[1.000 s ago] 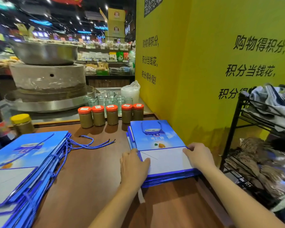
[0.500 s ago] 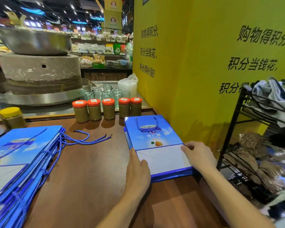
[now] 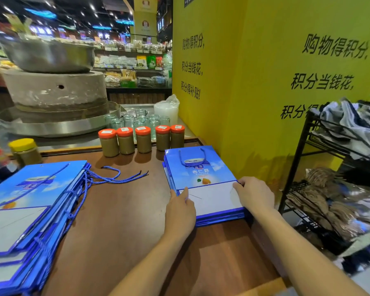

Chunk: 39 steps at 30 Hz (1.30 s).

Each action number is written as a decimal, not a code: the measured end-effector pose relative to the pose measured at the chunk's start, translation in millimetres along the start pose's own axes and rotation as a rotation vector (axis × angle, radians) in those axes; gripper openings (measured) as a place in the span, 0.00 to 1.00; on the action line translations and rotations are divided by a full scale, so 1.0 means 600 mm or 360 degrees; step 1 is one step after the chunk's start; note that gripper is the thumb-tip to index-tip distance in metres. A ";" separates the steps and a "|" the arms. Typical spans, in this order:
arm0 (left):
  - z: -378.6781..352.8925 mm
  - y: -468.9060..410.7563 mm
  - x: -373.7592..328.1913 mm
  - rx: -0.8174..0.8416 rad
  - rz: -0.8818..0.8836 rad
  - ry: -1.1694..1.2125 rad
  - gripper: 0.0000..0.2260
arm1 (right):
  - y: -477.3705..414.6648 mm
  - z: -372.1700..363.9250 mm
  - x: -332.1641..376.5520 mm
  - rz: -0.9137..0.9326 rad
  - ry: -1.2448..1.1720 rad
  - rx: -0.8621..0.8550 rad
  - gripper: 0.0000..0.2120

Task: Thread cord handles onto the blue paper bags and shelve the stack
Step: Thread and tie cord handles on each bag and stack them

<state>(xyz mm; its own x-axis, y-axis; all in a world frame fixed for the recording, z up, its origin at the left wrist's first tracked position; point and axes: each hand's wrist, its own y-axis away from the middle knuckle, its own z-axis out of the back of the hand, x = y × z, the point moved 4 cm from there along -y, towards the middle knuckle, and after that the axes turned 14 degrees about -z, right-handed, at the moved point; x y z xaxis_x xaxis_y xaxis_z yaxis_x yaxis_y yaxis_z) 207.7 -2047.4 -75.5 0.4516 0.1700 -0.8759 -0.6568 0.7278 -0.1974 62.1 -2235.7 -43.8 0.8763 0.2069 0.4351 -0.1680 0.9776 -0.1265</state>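
Observation:
A small stack of flat blue paper bags [image 3: 198,167] lies at the right side of the brown table [image 3: 124,210], its top bag showing a blue cord handle. My left hand [image 3: 179,212] presses against the stack's left near corner. My right hand [image 3: 254,194] grips its right edge. A bigger, fanned-out stack of blue bags [image 3: 28,201] lies at the left, cords trailing from its edge. Loose blue cords [image 3: 120,177] lie on the table between the two stacks.
Several orange-lidded jars [image 3: 142,139] stand in a row behind the bags, with empty glass jars behind them. A yellow-lidded jar [image 3: 25,151] is at left. A yellow wall [image 3: 254,82] borders the table's right. A black wire shelf rack [image 3: 308,167] holding bags stands further right.
My left hand has slid from on top of the right stack to its left edge. My right hand stays on the right edge. The view has shifted slightly.

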 end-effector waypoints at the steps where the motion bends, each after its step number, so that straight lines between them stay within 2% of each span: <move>1: 0.009 0.001 -0.010 0.0029 -0.0008 -0.0035 0.21 | 0.004 0.012 0.004 -0.0007 0.0021 -0.0013 0.16; 3: 0.036 0.002 -0.033 0.0045 -0.0049 -0.0080 0.21 | 0.014 0.041 0.014 -0.0005 0.0003 -0.0077 0.20; 7: 0.116 0.008 -0.061 -0.0048 -0.0149 -0.0075 0.18 | 0.057 0.079 0.058 0.0105 -0.0185 -0.0084 0.17; 10: 0.182 0.033 -0.065 -0.0098 -0.0174 -0.0058 0.17 | 0.109 0.072 0.114 0.0161 -0.0464 0.0101 0.17; 14: 0.313 0.085 -0.033 -0.0306 -0.0148 -0.0007 0.14 | 0.207 0.025 0.224 0.0240 -0.0781 0.0430 0.20; 18: 0.472 0.125 0.045 -0.0505 -0.0013 -0.0242 0.10 | 0.320 -0.041 0.331 0.0315 -0.0940 0.0749 0.16; 23: 0.634 0.190 0.127 -0.0647 0.0213 -0.0426 0.15 | 0.429 -0.112 0.437 0.0419 -0.0973 0.1005 0.17; 25: 0.678 0.217 0.151 -0.0699 0.0266 -0.0428 0.10 | 0.465 -0.133 0.472 0.0453 -0.0978 0.1061 0.16; 27: 0.714 0.235 0.171 -0.0755 0.0301 -0.0487 0.07 | 0.497 -0.149 0.500 0.0460 -0.0936 0.1107 0.18; 32: 0.756 0.243 0.210 -0.0616 0.0479 -0.0686 0.18 | 0.549 -0.181 0.546 0.0418 -0.0778 0.1115 0.19; 35: 0.755 0.241 0.226 -0.0539 0.0524 -0.0721 0.19 | 0.559 -0.188 0.557 0.0410 -0.0690 0.1039 0.20; 39: 0.748 0.237 0.226 -0.0572 0.0496 -0.0968 0.18 | 0.556 -0.196 0.554 0.0366 -0.0717 0.1003 0.19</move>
<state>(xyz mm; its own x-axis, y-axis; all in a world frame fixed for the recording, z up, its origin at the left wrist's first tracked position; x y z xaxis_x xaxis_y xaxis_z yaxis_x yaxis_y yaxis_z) 446.7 -1622.4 -24.7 0.3975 0.7425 -0.5391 -0.9169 0.3435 -0.2030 350.4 -1845.3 -46.4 0.5451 0.2693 0.7940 -0.6626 0.7186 0.2112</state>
